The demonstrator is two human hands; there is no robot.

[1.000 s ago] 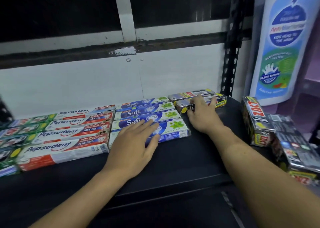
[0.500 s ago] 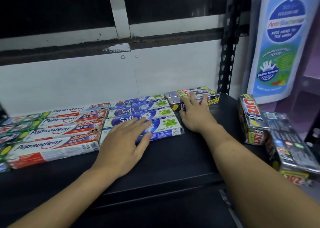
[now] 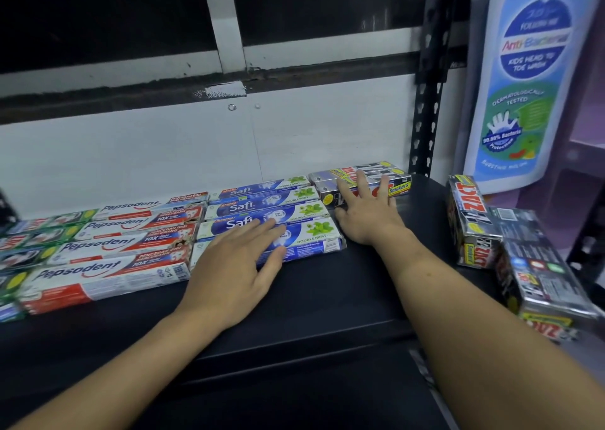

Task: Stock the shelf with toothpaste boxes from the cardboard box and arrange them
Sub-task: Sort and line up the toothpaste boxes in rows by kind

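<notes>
Right hand (image 3: 366,215), fingers (image 3: 361,182) straight and spread, rests on the Zact Smokers boxes (image 3: 398,185) at the shelf's (image 3: 327,302) back right, long axes running left-right; left hand (image 3: 235,266) lies flat on the front Safi box (image 3: 316,233); loose Zact boxes (image 3: 471,220) sit nearer the right hand.

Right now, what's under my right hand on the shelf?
Zact Smokers boxes lie under the right hand, fingers flat on top. The hand covers part of their labels.

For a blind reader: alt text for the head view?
Two flat hands rest on toothpaste boxes on a black shelf: left hand on Safi boxes, right hand on Zact boxes. Pepsodent boxes lie further left.
</notes>
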